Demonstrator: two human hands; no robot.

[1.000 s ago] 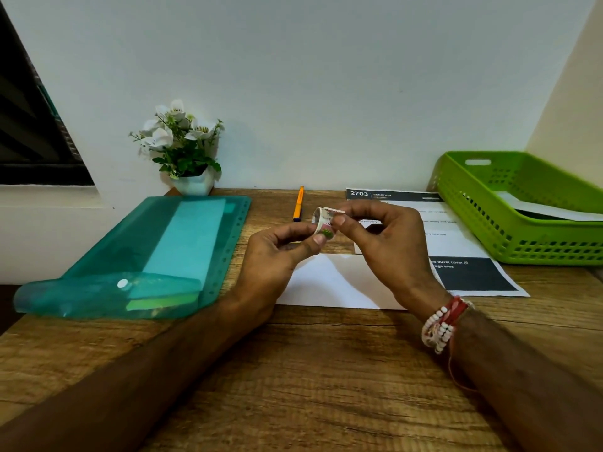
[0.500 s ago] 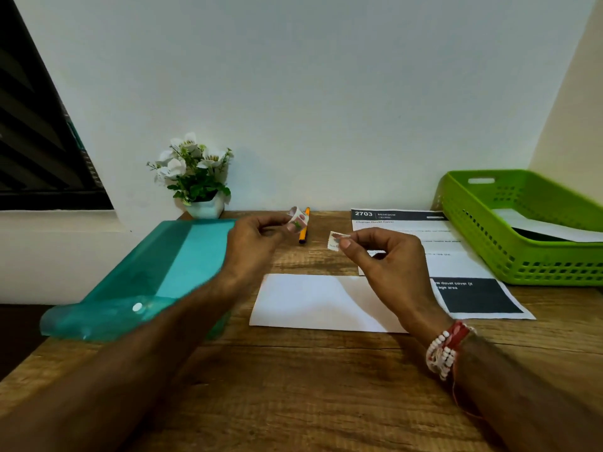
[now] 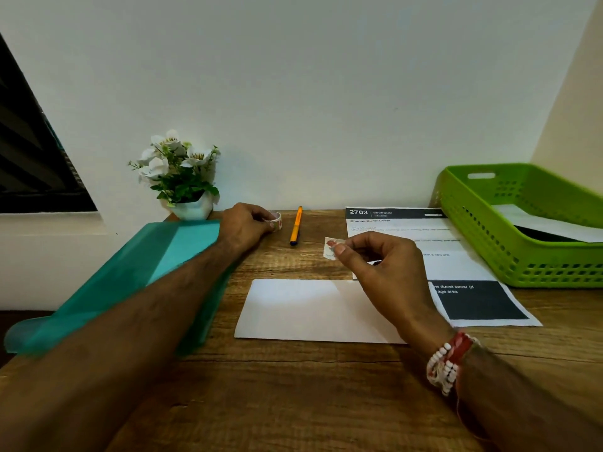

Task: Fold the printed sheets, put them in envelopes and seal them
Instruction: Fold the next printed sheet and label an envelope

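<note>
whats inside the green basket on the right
Inside the green basket lies a white sheet, with a dark patch showing at its near edge. The basket's near wall covers the rest of the floor, so anything else in there cannot be seen.

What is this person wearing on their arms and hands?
Neither sleeves nor gloves are in view. The right hand has a bracelet at its wrist, made of white beads bunched with red thread, and a thin red strand trails from it. The left hand and its wrist show no jewellery.
</note>
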